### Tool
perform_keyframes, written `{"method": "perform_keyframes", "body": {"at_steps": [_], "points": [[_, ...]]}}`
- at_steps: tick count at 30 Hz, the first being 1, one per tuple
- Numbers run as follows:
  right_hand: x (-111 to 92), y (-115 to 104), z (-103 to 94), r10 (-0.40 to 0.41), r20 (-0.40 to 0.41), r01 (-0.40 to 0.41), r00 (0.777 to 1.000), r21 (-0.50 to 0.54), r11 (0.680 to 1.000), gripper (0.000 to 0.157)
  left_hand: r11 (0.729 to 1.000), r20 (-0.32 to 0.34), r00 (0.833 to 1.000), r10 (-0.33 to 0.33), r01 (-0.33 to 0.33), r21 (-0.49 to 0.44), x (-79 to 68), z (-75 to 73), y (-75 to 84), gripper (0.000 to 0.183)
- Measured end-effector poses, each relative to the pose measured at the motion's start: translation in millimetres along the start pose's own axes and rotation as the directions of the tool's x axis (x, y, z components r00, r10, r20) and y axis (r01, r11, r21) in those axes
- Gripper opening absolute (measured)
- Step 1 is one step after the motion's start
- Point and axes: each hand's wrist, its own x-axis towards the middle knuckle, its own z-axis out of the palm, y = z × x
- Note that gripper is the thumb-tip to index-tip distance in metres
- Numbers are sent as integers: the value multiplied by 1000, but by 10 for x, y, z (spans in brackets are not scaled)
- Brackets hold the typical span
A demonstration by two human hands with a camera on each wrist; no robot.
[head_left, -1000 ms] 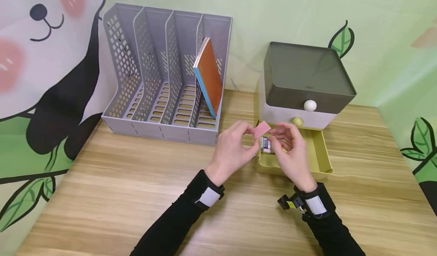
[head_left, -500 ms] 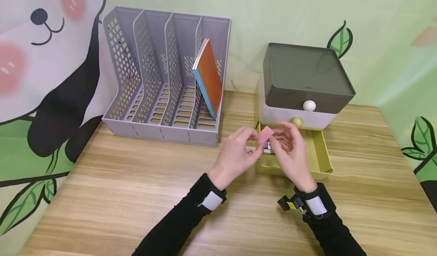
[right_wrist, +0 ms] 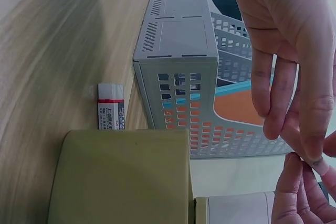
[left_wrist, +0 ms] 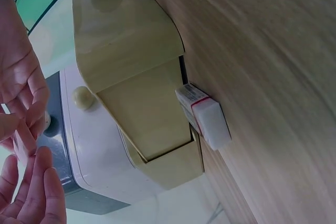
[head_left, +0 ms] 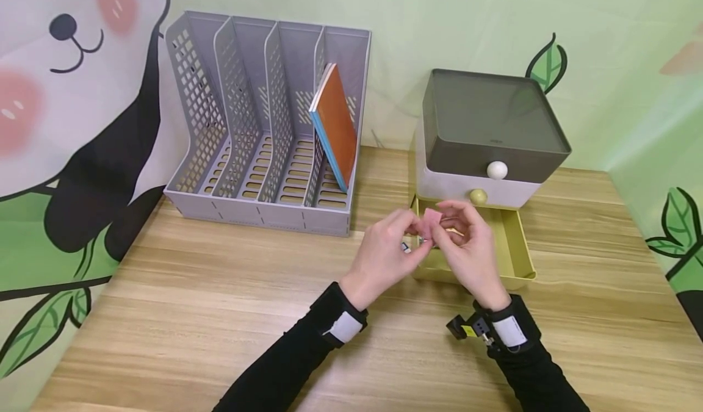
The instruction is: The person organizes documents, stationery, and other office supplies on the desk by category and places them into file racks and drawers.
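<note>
Both hands meet over the pulled-out yellow drawer (head_left: 513,241). My left hand (head_left: 381,256) pinches a small flat pink block (head_left: 432,216) between thumb and fingertips. From the other side my right hand (head_left: 472,253) has its thumb and fingers on the same block. Up close in the left wrist view, the pink block (left_wrist: 23,141) is partly covered by fingertips. On the table, against the drawer's left side, lies a white eraser (left_wrist: 210,121) in a printed sleeve with a red band. Beneath the fingers, a bit of another item is mostly hidden.
Behind the drawer stands a cabinet with a dark grey top (head_left: 500,107) and round knobs. To the left is a grey file holder (head_left: 258,210) with several slots; an orange book (head_left: 337,128) leans in its rightmost one. A wall backs the wooden table (head_left: 219,302).
My left hand has moved slightly right, bringing the pink block to the right thumb. The block has turned more upright. A printed item visible below it earlier is now mostly covered.
</note>
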Motion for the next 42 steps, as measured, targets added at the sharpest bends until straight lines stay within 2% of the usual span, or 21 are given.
{"method": "perform_keyframes", "body": {"at_steps": [14, 23, 30, 35, 42], "points": [[-7, -2, -9, 4, -3, -4, 1000, -17, 1000, 25, 999, -7, 1000, 31, -31, 15, -8, 44, 18, 18], [-4, -230, 1, -19, 29, 22, 999, -80, 997, 23, 998, 13, 998, 57, -58, 22, -6, 64, 27, 16], [35, -58, -50, -9, 24, 10, 1000, -54, 998, 22, 997, 21, 997, 68, -69, 37, 25, 17, 15, 18], [57, 12, -102, 13, -3, -13, 1000, -75, 997, 22, 997, 35, 998, 45, -47, 54, 61, -8, 14, 20], [92, 27, -220, 55, -8, -55, 998, -170, 984, 25, 996, 80, 996, -25, 18, 92, 52, 3, -19, 25]]}}
